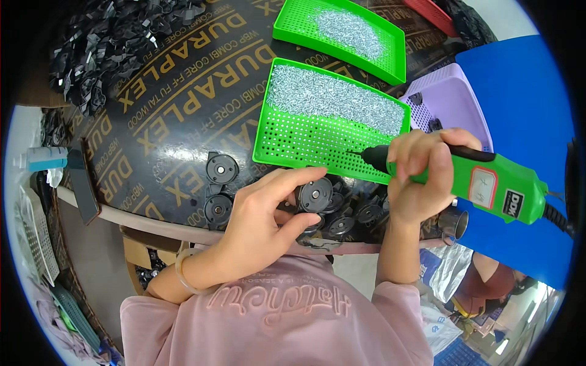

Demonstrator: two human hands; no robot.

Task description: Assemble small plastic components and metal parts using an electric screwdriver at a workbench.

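the black round disc (315,194) sits at the near edge of the dark printed tabletop (183,91), pinched between the thumb and fingertips of your left hand (259,222), turned face-up so its holes show. it lies just left of your right hand (418,177), which is wrapped tight around the green electric screwdriver (488,183); the bit (357,153) points left over the near green tray (293,143), apart from the disc and above it. that tray's silver screws (332,97) are heaped at its far side, close to the bit. more black discs (221,168) lie beside your left hand, and a pile (357,215) sits under your right wrist, within easy reach.
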